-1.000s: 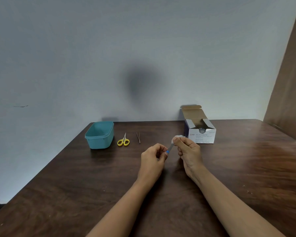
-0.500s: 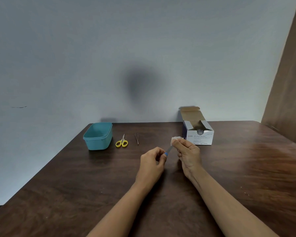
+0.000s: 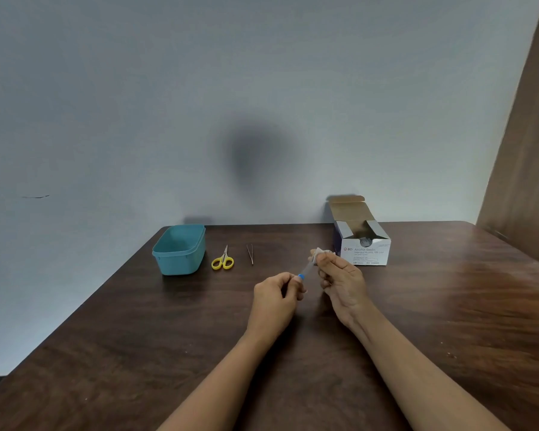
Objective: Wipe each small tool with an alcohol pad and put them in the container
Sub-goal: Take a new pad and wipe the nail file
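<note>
On my feed from the head camera, both bare forearms reach in from the bottom edge over a dark wooden table (image 3: pixel 137 353); the hands meet near its middle, raised a little above the top. The left hand (image 3: pixel 276 298) is curled, its thumb and fingertips pinching the blue end of a thin tool (image 3: pixel 307 269); I cannot make out what kind of tool it is. The tool's long axis runs from lower left to upper right, its blue end toward me in the left hand and its pale shaft pointing away, toward the far right. The right hand (image 3: pixel 343 281) is just beside the left, palm turned inward; its thumb and fingers pinch a white pad (image 3: pixel 319 252) folded around the far tip of the shaft, so the tip itself is hidden from me.

Along the far edge by the pale wall (image 3: pixel 262 88) a teal container (image 3: pixel 179 250) sits at the left, open on top; just right of it lie yellow-handled scissors (image 3: pixel 223 259), blades pointing away from me; then slim tweezers (image 3: pixel 250 254), lying lengthwise toward the wall. At the far right, behind the right hand, stands a white box of swabs (image 3: pixel 366 248) with its flap up; a brown wooden panel (image 3: pixel 526 150) fills the right edge.
</note>
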Tool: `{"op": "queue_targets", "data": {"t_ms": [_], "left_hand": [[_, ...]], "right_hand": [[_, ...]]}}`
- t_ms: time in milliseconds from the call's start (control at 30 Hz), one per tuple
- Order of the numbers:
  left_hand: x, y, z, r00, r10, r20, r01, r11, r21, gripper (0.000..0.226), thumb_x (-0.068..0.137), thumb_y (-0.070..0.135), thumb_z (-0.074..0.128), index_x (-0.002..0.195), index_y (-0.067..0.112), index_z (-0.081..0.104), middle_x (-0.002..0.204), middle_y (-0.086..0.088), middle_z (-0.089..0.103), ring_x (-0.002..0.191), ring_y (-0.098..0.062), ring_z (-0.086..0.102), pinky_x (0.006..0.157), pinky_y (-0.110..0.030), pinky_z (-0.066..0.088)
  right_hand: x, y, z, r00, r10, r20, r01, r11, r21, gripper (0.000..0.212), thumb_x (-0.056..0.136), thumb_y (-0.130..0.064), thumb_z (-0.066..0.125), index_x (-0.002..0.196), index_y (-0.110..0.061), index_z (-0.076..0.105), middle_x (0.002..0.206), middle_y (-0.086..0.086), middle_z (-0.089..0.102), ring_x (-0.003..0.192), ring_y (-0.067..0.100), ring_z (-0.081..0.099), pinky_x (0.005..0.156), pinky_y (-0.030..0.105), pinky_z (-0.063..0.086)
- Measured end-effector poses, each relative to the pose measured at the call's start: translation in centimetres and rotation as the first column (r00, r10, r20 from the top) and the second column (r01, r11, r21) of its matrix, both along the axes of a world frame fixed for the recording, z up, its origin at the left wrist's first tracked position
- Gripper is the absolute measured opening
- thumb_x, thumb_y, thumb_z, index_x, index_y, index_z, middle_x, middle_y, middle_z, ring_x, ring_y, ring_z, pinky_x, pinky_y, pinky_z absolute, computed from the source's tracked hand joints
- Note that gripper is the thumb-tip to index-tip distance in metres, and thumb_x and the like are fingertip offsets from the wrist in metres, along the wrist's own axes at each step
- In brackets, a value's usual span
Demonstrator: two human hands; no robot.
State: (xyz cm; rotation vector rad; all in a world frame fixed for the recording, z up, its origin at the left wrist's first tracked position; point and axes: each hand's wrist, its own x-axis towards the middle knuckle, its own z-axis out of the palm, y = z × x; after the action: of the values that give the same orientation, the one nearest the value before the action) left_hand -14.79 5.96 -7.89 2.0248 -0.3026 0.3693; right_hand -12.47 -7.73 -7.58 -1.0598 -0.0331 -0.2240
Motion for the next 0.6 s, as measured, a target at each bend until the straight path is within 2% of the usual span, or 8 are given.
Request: {"op": "queue_targets", "data": {"t_ms": [167,267,333,433,500,567,600], "left_hand": [[-0.1,0.3,0.4,0.981,-0.175,-0.082,0.155,0.965,-0.211,0.033,0.096,0.023,0.053,0.07,0.014,0.07,0.062,0.003,0.062,0.059,-0.004,0.053,0.061,-0.017,0.042],[-0.2,0.5,0.7,0.972,-0.217,-0.091,0.176,0.928,-0.327,0.034,0.097,0.018,0.053,0.068,0.013,0.069,0.059,0.004,0.059,0.057,-0.004,0.049,0.057,-0.016,0.039],[-0.1,0.6,0.8,0.969,-0.23,-0.093,0.184,0.917,-0.355,0.033,0.097,0.017,0.053,0.067,0.014,0.069,0.06,0.003,0.059,0.057,-0.004,0.049,0.058,-0.017,0.039],[-0.1,0.6,0.7,0.96,-0.257,-0.108,0.208,0.918,-0.336,0.033,0.097,0.02,0.054,0.069,0.014,0.07,0.059,0.003,0.059,0.059,-0.005,0.05,0.059,-0.017,0.04],[-0.2,0.6,0.7,0.957,-0.264,-0.119,0.22,0.929,-0.297,0.033,0.097,0.023,0.054,0.071,0.013,0.071,0.058,0.004,0.059,0.059,-0.006,0.05,0.059,-0.016,0.04],[-0.2,0.5,0.6,0.955,-0.269,-0.121,0.229,0.935,-0.27,0.033,0.097,0.024,0.054,0.072,0.011,0.071,0.058,0.004,0.059,0.059,-0.007,0.05,0.058,-0.016,0.04],[-0.2,0.5,0.5,0.956,-0.268,-0.121,0.23,0.937,-0.262,0.033,0.097,0.024,0.054,0.073,0.01,0.071,0.058,0.004,0.059,0.059,-0.007,0.05,0.058,-0.015,0.04]], "right_hand": [[-0.4,-0.2,0.1,0.99,0.135,0.029,-0.131,0.984,-0.118,0.019,0.074,-0.021,0.069,0.088,-0.009,0.076,0.063,-0.002,0.05,0.057,0.007,0.035,0.052,0.016,0.031],[-1.1,-0.2,0.4,0.964,0.252,0.082,-0.219,0.931,-0.291,0.014,0.081,-0.019,0.065,0.082,-0.007,0.074,0.061,0.002,0.06,0.065,0.009,0.053,0.065,0.017,0.045],[-1.3,-0.3,0.5,0.955,0.285,0.087,-0.243,0.913,-0.327,0.017,0.083,-0.02,0.065,0.085,-0.005,0.074,0.066,0.005,0.063,0.072,0.009,0.059,0.073,0.017,0.047],[-1.2,-0.1,0.6,0.975,0.212,0.063,-0.19,0.948,-0.257,0.02,0.08,-0.02,0.066,0.09,-0.004,0.073,0.061,-0.002,0.06,0.061,0.004,0.051,0.061,0.015,0.041],[-0.8,-0.2,0.5,0.992,0.125,0.034,-0.12,0.986,-0.119,0.017,0.074,-0.021,0.07,0.085,-0.009,0.075,0.059,-0.004,0.053,0.056,0.006,0.039,0.052,0.015,0.035],[-0.4,-0.4,0.4,0.996,0.093,-0.001,-0.093,0.996,0.015,0.012,0.07,-0.019,0.072,0.077,-0.012,0.077,0.06,-0.004,0.051,0.055,0.006,0.038,0.049,0.015,0.034],[-0.3,-0.5,0.2,0.995,0.096,-0.007,-0.096,0.995,0.031,0.012,0.069,-0.019,0.072,0.078,-0.012,0.077,0.06,-0.004,0.051,0.054,0.006,0.038,0.049,0.015,0.034]]}}
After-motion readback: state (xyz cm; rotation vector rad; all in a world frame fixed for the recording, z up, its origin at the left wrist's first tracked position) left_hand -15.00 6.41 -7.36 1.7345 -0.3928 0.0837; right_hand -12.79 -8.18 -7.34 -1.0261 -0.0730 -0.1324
